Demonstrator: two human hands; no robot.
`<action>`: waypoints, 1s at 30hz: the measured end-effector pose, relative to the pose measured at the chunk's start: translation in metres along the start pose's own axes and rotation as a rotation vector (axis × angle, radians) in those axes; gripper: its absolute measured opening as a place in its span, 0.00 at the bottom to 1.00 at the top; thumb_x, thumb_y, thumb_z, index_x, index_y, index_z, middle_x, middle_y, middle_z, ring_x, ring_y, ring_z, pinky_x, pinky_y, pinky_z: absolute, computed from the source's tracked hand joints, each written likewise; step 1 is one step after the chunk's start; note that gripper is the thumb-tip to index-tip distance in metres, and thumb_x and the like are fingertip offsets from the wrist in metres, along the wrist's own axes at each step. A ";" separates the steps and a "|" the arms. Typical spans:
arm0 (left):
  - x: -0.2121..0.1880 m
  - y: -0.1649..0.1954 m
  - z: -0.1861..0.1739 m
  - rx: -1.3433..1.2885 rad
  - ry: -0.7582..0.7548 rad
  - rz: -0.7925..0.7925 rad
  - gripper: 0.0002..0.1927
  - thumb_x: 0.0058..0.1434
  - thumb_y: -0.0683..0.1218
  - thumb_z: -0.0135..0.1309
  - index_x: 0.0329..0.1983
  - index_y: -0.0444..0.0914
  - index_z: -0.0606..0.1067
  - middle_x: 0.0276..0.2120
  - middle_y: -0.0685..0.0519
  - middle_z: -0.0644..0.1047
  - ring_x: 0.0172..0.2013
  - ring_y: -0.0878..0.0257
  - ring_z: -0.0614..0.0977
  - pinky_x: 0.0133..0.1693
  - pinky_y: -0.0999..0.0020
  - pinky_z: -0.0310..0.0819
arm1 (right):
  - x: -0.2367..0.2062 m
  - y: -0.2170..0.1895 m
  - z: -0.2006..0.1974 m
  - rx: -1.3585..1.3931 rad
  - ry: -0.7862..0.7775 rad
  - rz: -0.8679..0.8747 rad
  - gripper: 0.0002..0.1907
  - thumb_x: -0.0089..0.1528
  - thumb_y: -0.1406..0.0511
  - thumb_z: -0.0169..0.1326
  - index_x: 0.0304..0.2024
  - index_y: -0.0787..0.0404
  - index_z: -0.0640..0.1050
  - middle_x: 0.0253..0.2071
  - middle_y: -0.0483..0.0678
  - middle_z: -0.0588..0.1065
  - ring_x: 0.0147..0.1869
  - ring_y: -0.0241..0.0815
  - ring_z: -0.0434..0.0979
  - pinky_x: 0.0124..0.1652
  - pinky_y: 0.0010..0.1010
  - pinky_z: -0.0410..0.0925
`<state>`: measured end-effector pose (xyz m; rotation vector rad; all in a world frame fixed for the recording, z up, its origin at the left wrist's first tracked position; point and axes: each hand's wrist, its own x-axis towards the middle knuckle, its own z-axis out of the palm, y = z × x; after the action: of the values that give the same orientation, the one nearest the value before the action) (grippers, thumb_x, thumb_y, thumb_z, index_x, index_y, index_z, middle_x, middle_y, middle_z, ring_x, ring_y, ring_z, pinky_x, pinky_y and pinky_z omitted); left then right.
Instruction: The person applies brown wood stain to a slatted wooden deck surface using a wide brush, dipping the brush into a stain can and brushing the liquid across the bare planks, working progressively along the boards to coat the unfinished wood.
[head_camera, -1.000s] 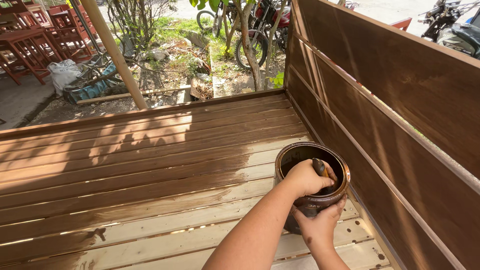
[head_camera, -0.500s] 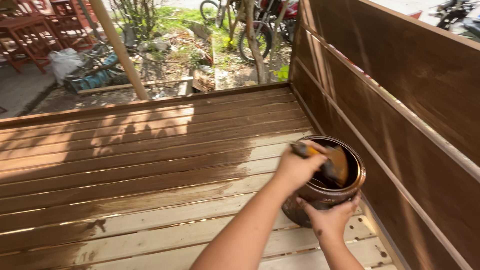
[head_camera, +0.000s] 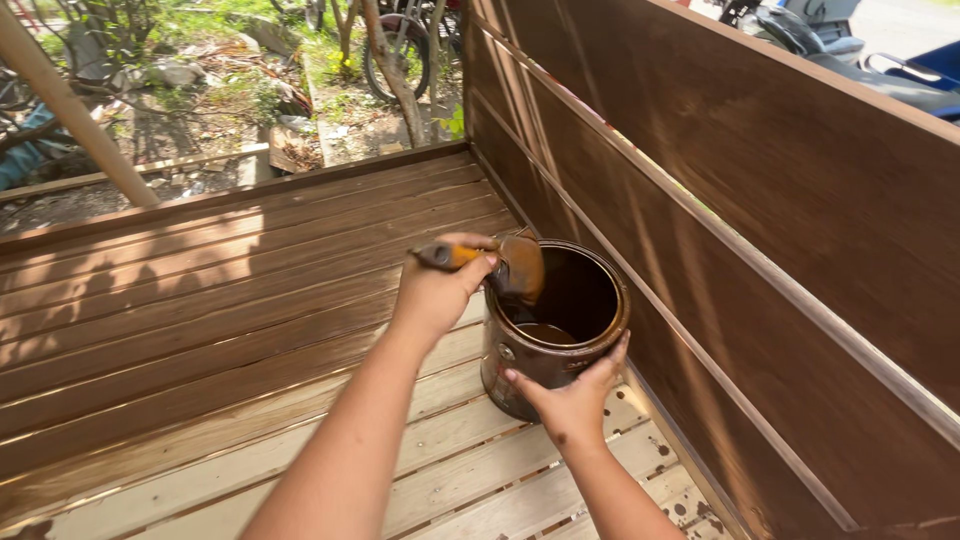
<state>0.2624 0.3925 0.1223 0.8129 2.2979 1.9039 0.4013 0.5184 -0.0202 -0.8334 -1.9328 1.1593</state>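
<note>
My left hand (head_camera: 438, 292) grips the orange handle of a paintbrush (head_camera: 500, 265), holding its wet brown bristles over the rim of an open paint can (head_camera: 590, 300). The can is stained dark brown and holds brown stain low inside. It stands on the unstained pale boards of the wooden deck (head_camera: 250, 330), close to the wall. My right hand (head_camera: 572, 398) is pressed against the can's near side, thumb to the left and fingers up by the rim.
A tall brown-stained plank wall (head_camera: 760, 230) runs along the right. The far deck boards are stained dark, the near ones (head_camera: 470, 480) pale. A slanted wooden post (head_camera: 75, 120), plants and a bicycle wheel (head_camera: 400, 50) lie beyond the deck edge.
My left hand has lifted the brush out of the can to its rim. The view has moved closer to the can. My right hand stays on the can.
</note>
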 end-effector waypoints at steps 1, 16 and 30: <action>0.007 0.008 0.000 0.092 -0.054 0.063 0.11 0.56 0.45 0.63 0.43 0.41 0.84 0.33 0.50 0.85 0.32 0.61 0.85 0.37 0.65 0.79 | 0.001 -0.003 -0.001 0.016 0.005 0.013 0.85 0.34 0.54 0.81 0.73 0.68 0.34 0.74 0.66 0.47 0.78 0.58 0.47 0.71 0.41 0.46; 0.018 0.039 0.056 0.982 -0.398 0.522 0.13 0.51 0.44 0.61 0.40 0.46 0.81 0.34 0.47 0.82 0.40 0.47 0.82 0.41 0.50 0.77 | 0.021 -0.041 -0.013 0.536 0.095 0.391 0.60 0.48 0.64 0.63 0.77 0.52 0.45 0.75 0.54 0.52 0.78 0.50 0.53 0.70 0.38 0.52; 0.018 0.032 0.068 1.251 -0.596 0.837 0.13 0.52 0.40 0.58 0.41 0.47 0.81 0.35 0.52 0.81 0.42 0.53 0.82 0.43 0.57 0.78 | 0.029 -0.045 -0.014 0.405 0.130 0.348 0.56 0.47 0.67 0.60 0.76 0.55 0.50 0.75 0.55 0.53 0.79 0.52 0.51 0.71 0.40 0.51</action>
<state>0.2828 0.4651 0.1411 2.2387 2.6429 -0.1827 0.3905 0.5312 0.0327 -1.0123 -1.4104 1.5920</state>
